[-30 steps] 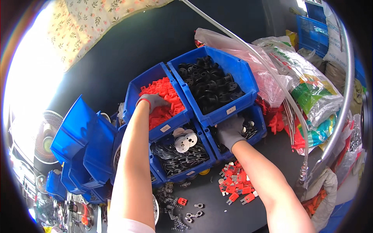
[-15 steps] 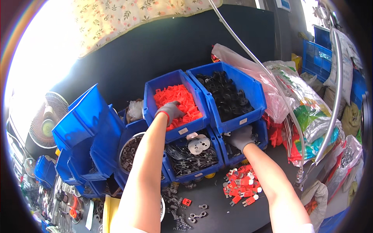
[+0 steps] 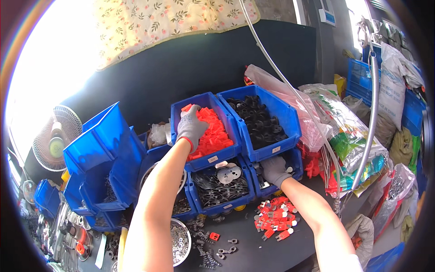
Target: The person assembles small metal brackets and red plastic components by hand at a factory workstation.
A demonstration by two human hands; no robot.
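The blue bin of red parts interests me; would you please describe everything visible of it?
Seemingly plastic, this open-topped blue bin has a pale front label. Red parts partly fill it. It sits left of a bin of black parts, above another bin; the gloved left hand reaches in over the parts.

Wht lbls [image 3: 213, 159] on blue bins [image 3: 226, 156]; printed wht sack [image 3: 392, 86]

Small, bright red plastic pieces [image 3: 214, 132] lie jumbled at all angles in a loose heap inside the upper, far-left blue bin [image 3: 226, 155]. Small dark and silvery pieces [image 3: 264, 184], largely hidden, lie in the lower, near-right blue bin [image 3: 297, 159].
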